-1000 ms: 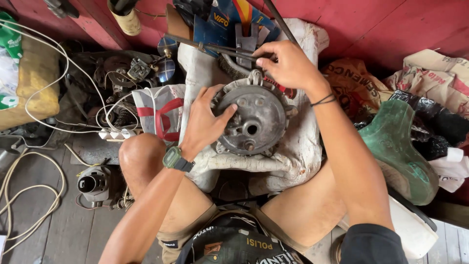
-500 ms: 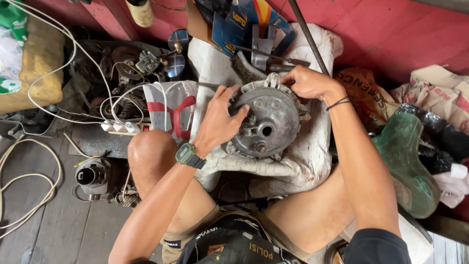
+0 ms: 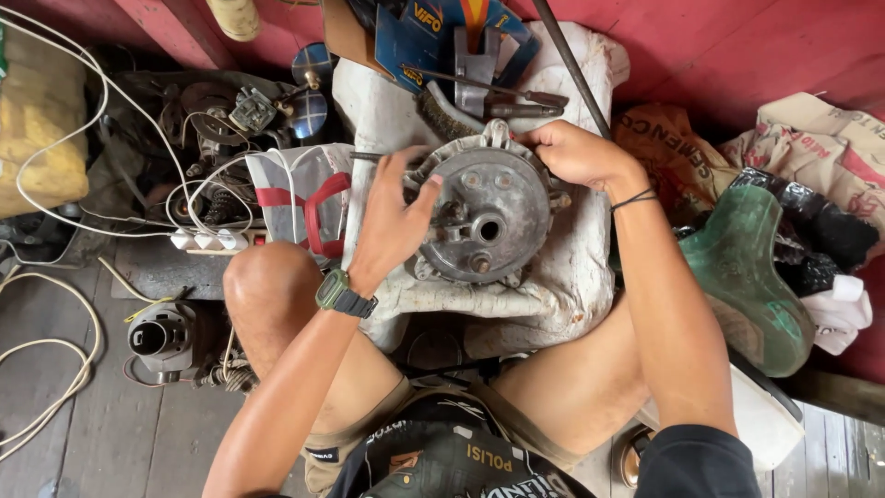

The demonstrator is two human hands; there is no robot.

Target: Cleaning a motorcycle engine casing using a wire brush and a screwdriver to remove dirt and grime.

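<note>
Head view looking straight down, so I'm seeing both hands on a round grey metal housing (image 3: 489, 217) that sits on a dirty white sack (image 3: 562, 277) right between my knees. It lies flat, face up, with its centre hole pointing at the camera, so there's no real long axis to speak of; it's basically a disc with lugs round the rim.

Left hand (image 3: 392, 221) is pressed against the left edge of the housing, fingers curled over the rim, thumb on the face. Right hand (image 3: 572, 152) is clamped on the upper right rim, fingers pinching near the top lug. So the hands are apart, one each side, with the housing between them. Both look about equally close; I can't tell which one carries more of the grip.

Just behind the housing on the sack there's a wire brush (image 3: 442, 115) and a screwdriver (image 3: 516, 97), touching nothing I'm holding. A green plastic thing (image 3: 747, 277) sits off to the right, well apart. White cables (image 3: 64, 212) and a power strip (image 3: 217, 242) are on the floor to the left. No containers with anything in them that I can make out.
</note>
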